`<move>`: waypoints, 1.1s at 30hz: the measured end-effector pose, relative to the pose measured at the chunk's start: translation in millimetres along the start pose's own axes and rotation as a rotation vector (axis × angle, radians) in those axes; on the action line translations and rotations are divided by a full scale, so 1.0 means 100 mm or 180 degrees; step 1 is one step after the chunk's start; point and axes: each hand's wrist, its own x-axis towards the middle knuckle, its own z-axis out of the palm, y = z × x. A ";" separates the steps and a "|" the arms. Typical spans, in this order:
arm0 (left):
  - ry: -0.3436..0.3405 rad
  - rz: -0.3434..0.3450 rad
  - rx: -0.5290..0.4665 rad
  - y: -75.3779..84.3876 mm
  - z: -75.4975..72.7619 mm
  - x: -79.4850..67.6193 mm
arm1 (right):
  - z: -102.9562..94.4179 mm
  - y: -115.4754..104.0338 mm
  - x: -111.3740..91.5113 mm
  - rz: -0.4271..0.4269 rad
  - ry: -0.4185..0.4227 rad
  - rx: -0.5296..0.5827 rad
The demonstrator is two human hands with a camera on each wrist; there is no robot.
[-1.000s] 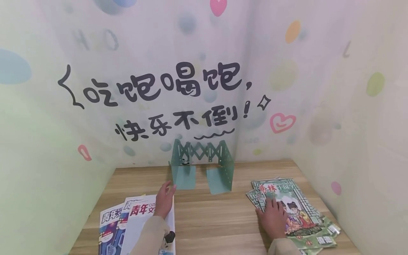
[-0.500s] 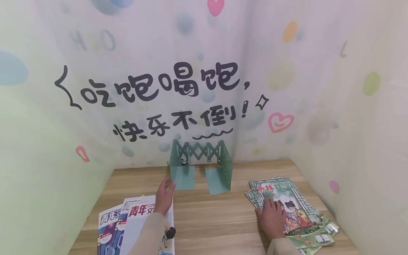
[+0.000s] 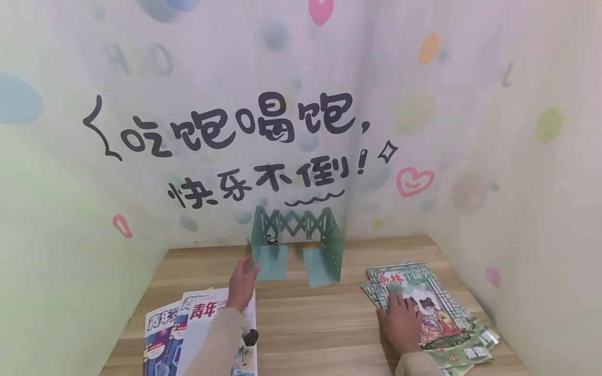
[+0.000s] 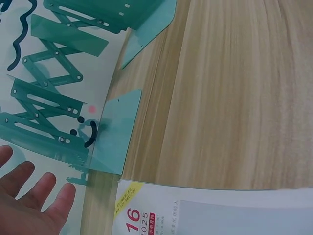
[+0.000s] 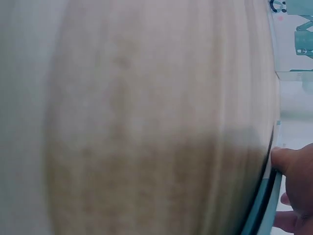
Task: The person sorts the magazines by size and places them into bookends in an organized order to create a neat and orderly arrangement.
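The left hand (image 3: 241, 286) had spread fingers and the right hand (image 3: 403, 319) rested loose ones on magazines (image 3: 441, 314) that looked light, floppy and best held by their edges.

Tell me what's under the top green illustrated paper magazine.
Under the green illustrated magazine, at least one more green paper magazine pokes out at left and lower right. Its covered middle and the total count can't be seen.

The bookend (image 3: 324, 266) is teal, the right-hand magazines (image 3: 437, 297) green, the table (image 3: 310, 326) wood-grained tan
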 end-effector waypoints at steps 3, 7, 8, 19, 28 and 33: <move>-0.0017 -0.0020 -0.0039 0.01 0.00 0.02 | -0.04 -0.02 0.00 -0.0015 -0.0053 -0.0026; -0.0036 0.0005 -0.0063 0.03 0.00 0.04 | -0.10 -0.05 0.00 -0.0101 -0.0137 -0.0091; -0.0045 0.0016 -0.0067 0.04 0.00 0.05 | -0.12 -0.06 0.01 -0.0136 -0.0156 -0.0121; -0.0112 0.0049 -0.0138 0.09 0.00 0.08 | -0.21 -0.09 0.01 -0.0694 0.0258 -0.0364; -0.0180 -0.0044 -0.0171 0.10 0.02 0.12 | -0.16 -0.06 0.03 -0.0791 0.0283 -0.0584; -0.0196 -0.0002 -0.0165 0.12 0.02 0.17 | -0.16 -0.05 0.03 -0.0666 0.0196 -0.0521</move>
